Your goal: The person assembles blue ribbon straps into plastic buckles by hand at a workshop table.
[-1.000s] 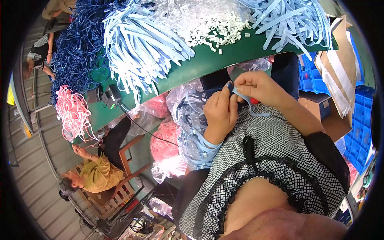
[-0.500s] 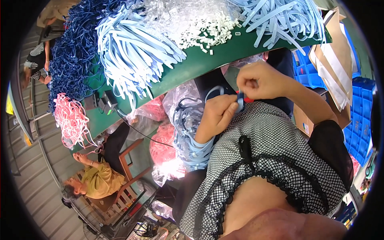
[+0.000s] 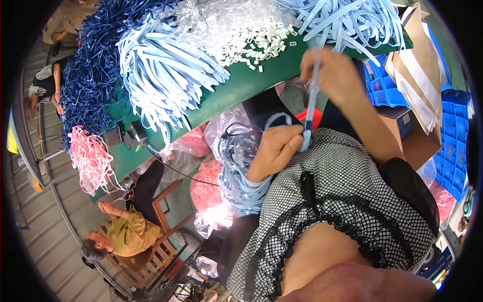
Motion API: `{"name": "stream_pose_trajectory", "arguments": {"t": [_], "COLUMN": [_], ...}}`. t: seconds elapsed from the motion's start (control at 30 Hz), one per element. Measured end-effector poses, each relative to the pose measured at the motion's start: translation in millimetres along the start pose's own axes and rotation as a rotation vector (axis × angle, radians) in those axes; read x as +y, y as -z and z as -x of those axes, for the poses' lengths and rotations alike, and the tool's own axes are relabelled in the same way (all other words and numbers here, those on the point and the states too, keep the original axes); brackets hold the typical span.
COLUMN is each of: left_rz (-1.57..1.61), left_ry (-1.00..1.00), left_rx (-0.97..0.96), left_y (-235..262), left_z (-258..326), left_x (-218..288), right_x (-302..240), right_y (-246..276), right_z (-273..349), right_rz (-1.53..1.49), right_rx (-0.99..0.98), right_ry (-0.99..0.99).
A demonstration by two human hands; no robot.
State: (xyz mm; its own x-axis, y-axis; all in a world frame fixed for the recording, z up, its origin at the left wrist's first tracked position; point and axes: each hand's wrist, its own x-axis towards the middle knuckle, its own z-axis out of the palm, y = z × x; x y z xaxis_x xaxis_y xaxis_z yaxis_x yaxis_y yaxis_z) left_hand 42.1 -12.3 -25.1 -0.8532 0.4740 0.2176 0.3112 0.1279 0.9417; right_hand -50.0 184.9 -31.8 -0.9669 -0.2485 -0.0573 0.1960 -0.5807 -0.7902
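Note:
My left hand (image 3: 278,150) is closed in front of my body, thumb pressed over a light blue strap (image 3: 313,95). That strap runs up, taut, to my right hand (image 3: 336,75), whose slightly blurred fingers are curled round its upper part. A short dark blue piece shows on the strap just above my left thumb. Beside my left wrist hangs a thick bundle of light blue straps (image 3: 244,173) with dark blue cords among them. A loop of strap stands up behind my left knuckles.
The green table (image 3: 211,108) carries light blue straps (image 3: 161,75), dark blue cords (image 3: 90,75), pink cords (image 3: 90,156), small white buckles (image 3: 261,43) and clear plastic pieces (image 3: 201,20). Blue crates (image 3: 450,151) stand at right. A seated co-worker (image 3: 131,234) is at left; a black cable (image 3: 176,173) hangs nearby.
My right hand has moved up and away from my left hand, drawing the light blue strap out straight between them. My left hand has stayed almost in place.

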Motion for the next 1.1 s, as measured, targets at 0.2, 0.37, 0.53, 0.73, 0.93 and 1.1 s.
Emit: {"name": "stream_pose_trajectory", "arguments": {"t": [0.2,0.37,0.53,0.73,0.93,1.1], "left_rz": [0.061,-0.037,0.003,-0.132,-0.717,-0.910], "left_ry": [0.127,0.086,0.124,0.131,0.120,0.174], "left_rx": [0.044,0.023,-0.017,0.619,0.650,0.650], "left_y": [3.7,-2.4,-8.4,14.5,14.7,15.6], "left_z": [-2.1,-12.4,-22.8,-43.2,-70.4,-74.5], "left_x": [2.6,5.2,-3.1,-25.4,-37.2,-37.2], "right_x": [-37.6,-6.8,-7.4,-44.0,-40.8,-16.0], "right_y": [-28.6,-23.3,8.2,29.7,31.4,5.8], "right_z": [15.0,11.3,-10.5,-9.7,-8.0,2.9], "right_rz": [0.499,1.249,1.333,1.147,0.998,0.967], "right_rx": [-0.129,-0.287,-0.053,-0.388,-0.451,-0.344], "right_ry": [-0.193,0.379,0.447,0.300,0.257,0.148]}}
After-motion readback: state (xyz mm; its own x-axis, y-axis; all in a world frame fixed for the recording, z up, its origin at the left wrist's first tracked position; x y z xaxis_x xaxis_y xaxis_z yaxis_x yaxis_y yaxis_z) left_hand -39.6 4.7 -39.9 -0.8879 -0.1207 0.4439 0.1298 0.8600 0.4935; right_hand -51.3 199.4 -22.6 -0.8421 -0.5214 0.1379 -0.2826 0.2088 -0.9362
